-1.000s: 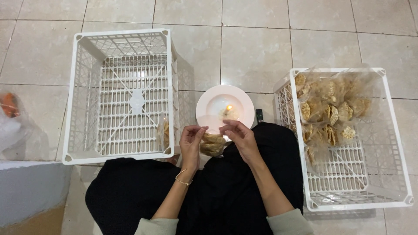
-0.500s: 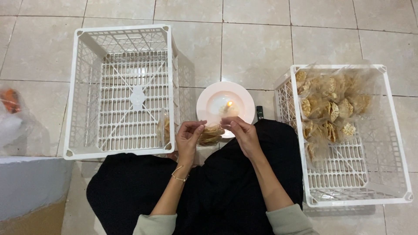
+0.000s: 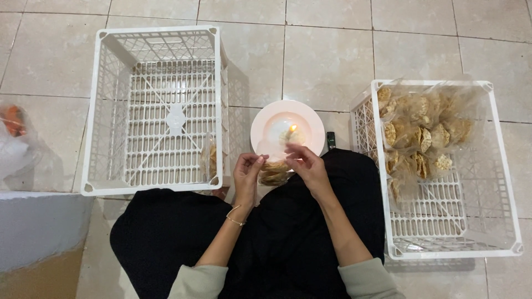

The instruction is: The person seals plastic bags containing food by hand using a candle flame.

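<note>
Both hands grip one small clear bag of crackers (image 3: pixel 274 173) over the lap: left hand (image 3: pixel 247 173) pinches its left end, right hand (image 3: pixel 306 166) its top, lying just near the candle flame (image 3: pixel 293 128) on the white plate (image 3: pixel 266 119) on the floor

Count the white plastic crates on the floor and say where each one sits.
2. One crate stands on the person's left, nearly empty apart from a small bag against its near wall. The other crate stands on the right, holding clear bags of crackers. None appears hidden.
</note>
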